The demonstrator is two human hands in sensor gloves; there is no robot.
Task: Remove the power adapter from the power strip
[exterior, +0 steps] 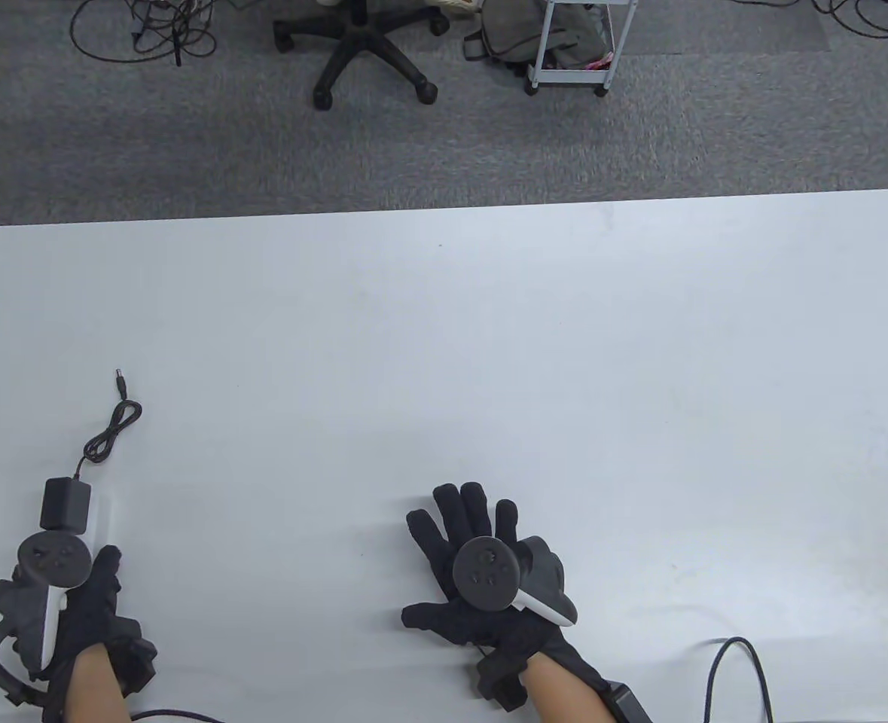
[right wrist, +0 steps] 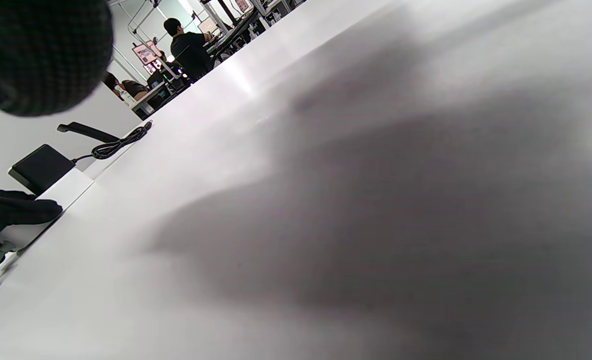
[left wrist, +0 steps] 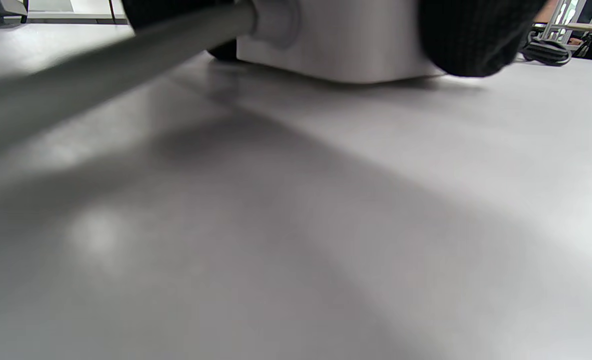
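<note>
The power strip [left wrist: 341,45] is gripped at its sides by the left hand [exterior: 93,610], thumb and fingers [left wrist: 476,35] bearing on the white housing, presumably so that the strip is kept down on the table [exterior: 489,361] during extraction. The power adapter [exterior: 65,504] is seated in the strip just beyond the left fingertips, its bundled cord [exterior: 112,429] lying further out. The right hand [exterior: 481,572] is laid flat and spread on the table, well apart to the right, with nothing held.

Power strip [exterior: 101,520] mostly hidden under left hand [exterior: 93,610]; left fingers [left wrist: 468,35] cropped, blurred.
</note>
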